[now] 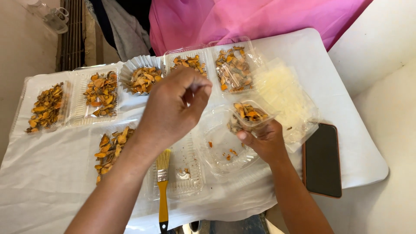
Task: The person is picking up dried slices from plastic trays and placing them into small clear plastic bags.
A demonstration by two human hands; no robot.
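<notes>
My right hand (265, 142) grips a small clear plastic tub (249, 115) of dried orange-brown slices, tilted over a larger clear bowl-shaped container (219, 149) that holds only a few orange crumbs. My left hand (173, 108) hovers above the middle of the table, seen from the back. Its fingertips are curled in against the thumb, and no piece shows between them. It is a little left of the tub and above an empty clear tray (184, 169).
Several clear trays of dried slices (100, 93) line the back of the white-covered table (47, 173), with a loose pile (110, 149) in front. A yellow-handled brush (163, 186) lies near the front edge. A dark phone (321, 160) and a stack of clear plastic packs (286, 93) lie at the right. Pink cloth (260, 17) hangs behind.
</notes>
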